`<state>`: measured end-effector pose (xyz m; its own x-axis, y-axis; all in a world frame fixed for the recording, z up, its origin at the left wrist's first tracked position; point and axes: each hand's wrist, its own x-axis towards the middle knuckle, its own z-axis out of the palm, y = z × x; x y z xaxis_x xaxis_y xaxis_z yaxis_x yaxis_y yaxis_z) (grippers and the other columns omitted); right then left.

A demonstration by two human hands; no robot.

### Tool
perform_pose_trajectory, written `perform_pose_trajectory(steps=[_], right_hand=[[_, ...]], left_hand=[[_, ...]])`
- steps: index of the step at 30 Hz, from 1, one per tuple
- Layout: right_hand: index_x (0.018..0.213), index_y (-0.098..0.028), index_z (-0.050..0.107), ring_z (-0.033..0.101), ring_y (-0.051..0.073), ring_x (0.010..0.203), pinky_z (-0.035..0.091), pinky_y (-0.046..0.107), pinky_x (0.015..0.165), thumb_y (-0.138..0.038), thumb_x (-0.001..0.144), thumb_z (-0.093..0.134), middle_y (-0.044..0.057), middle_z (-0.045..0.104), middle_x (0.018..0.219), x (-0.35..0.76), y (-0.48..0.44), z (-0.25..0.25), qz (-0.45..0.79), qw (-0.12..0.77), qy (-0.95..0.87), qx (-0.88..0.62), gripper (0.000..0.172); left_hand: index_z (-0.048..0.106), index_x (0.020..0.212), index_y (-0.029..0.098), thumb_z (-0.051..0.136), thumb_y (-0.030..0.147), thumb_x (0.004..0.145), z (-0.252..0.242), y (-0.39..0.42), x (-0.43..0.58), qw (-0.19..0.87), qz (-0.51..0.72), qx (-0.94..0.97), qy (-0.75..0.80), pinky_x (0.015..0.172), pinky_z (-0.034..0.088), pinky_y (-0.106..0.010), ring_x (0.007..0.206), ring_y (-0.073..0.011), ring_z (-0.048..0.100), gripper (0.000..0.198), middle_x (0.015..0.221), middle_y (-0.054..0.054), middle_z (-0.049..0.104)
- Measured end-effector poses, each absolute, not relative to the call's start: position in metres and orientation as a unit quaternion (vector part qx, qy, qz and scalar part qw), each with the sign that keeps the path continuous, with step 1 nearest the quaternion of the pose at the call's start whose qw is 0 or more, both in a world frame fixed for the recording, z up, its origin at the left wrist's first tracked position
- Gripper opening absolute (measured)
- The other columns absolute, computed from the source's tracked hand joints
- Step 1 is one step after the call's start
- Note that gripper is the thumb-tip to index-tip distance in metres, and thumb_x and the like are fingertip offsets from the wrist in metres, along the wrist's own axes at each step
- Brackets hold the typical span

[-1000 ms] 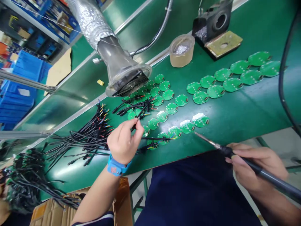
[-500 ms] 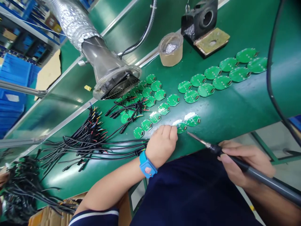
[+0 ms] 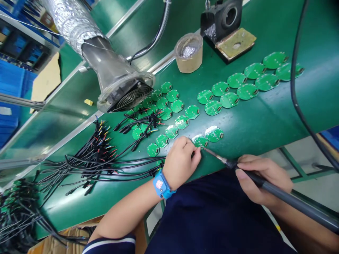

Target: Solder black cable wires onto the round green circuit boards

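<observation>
My right hand (image 3: 265, 178) grips a soldering iron (image 3: 293, 201) like a pen, its tip pointing left beside the lower edge of a green circuit board (image 3: 200, 141). Whether the tip touches the board I cannot tell. Close to that same edge, my left hand (image 3: 180, 160) is closed, thumb and fingers pinched together. What it pinches is hidden. A blue wristband (image 3: 160, 185) circles the left wrist. A second circuit board (image 3: 214, 134) lies just right of the first. Black cables (image 3: 140, 160) run along the bench to the left hand's wrist.
A fume extractor hood (image 3: 127, 90) hangs over more boards and cables at left. At the back stand a tape roll (image 3: 189, 63) with solder scraps inside and an iron stand with a sponge (image 3: 237, 44). Boards (image 3: 247, 91) form two rows at right; a black cord (image 3: 293, 81) hangs there.
The iron and my right hand have moved left, bringing the tip closer to the board and my left fingers. My left hand has turned slightly, its fingertips lower. The whole view has shifted a little.
</observation>
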<state>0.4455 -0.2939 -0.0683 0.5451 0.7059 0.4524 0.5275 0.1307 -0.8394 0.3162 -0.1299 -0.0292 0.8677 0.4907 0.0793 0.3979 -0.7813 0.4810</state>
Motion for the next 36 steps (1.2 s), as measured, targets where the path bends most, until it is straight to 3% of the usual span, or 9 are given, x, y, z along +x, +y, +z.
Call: perform_pose_trajectory(steps=[11, 15, 27, 32, 36], right_hand=[[0.09, -0.018, 0.057, 0.06, 0.015, 0.06, 0.05, 0.027, 0.052, -0.008, 0.068, 0.064, 0.0, 0.056, 0.067, 0.442, -0.287, -0.068, 0.039, 0.576, -0.517, -0.632, 0.025], [0.09, -0.02, 0.056, 0.058, 0.014, 0.056, 0.05, 0.03, 0.051, -0.008, 0.07, 0.059, -0.001, 0.055, 0.065, 0.442, -0.291, -0.066, 0.108, 0.598, -0.468, -0.642, 0.023], [0.088, -0.021, 0.057, 0.061, 0.015, 0.058, 0.05, 0.027, 0.051, -0.01, 0.068, 0.062, 0.0, 0.057, 0.066, 0.44, -0.28, -0.059, 0.033, 0.566, -0.487, -0.665, 0.023], [0.079, -0.02, 0.055, 0.056, 0.011, 0.05, 0.049, 0.024, 0.047, -0.015, 0.071, 0.062, -0.002, 0.055, 0.06, 0.438, -0.279, -0.057, 0.066, 0.517, -0.518, -0.678, 0.011], [0.081, -0.02, 0.056, 0.06, 0.013, 0.054, 0.05, 0.025, 0.049, -0.018, 0.073, 0.061, 0.0, 0.059, 0.064, 0.437, -0.283, -0.059, 0.07, 0.534, -0.482, -0.691, 0.01]], left_hand=[[0.053, 0.073, 0.015, 0.05, 0.021, 0.089, -0.035, -0.131, 0.315, 0.188, 0.095, 0.949, 0.235, 0.07, 0.049, -0.03, 0.075, -0.0154, 0.052, 0.017, 0.077, -0.005, 0.054], [0.053, 0.073, 0.015, 0.049, 0.022, 0.089, -0.035, -0.131, 0.315, 0.182, 0.09, 0.951, 0.232, 0.071, 0.05, -0.029, 0.076, -0.0154, 0.053, 0.018, 0.078, -0.005, 0.054], [0.055, 0.074, 0.014, 0.048, 0.022, 0.089, -0.033, -0.128, 0.315, 0.233, 0.093, 0.941, 0.229, 0.071, 0.049, -0.03, 0.076, -0.0153, 0.052, 0.018, 0.08, -0.006, 0.053], [0.054, 0.072, 0.014, 0.051, 0.02, 0.087, -0.031, -0.129, 0.318, 0.252, 0.079, 0.929, 0.26, 0.073, 0.049, -0.03, 0.077, -0.0155, 0.053, 0.016, 0.079, -0.005, 0.052], [0.053, 0.07, 0.015, 0.053, 0.017, 0.085, -0.03, -0.129, 0.321, 0.259, 0.07, 0.923, 0.275, 0.072, 0.049, -0.03, 0.075, -0.0153, 0.052, 0.015, 0.078, -0.004, 0.051]])
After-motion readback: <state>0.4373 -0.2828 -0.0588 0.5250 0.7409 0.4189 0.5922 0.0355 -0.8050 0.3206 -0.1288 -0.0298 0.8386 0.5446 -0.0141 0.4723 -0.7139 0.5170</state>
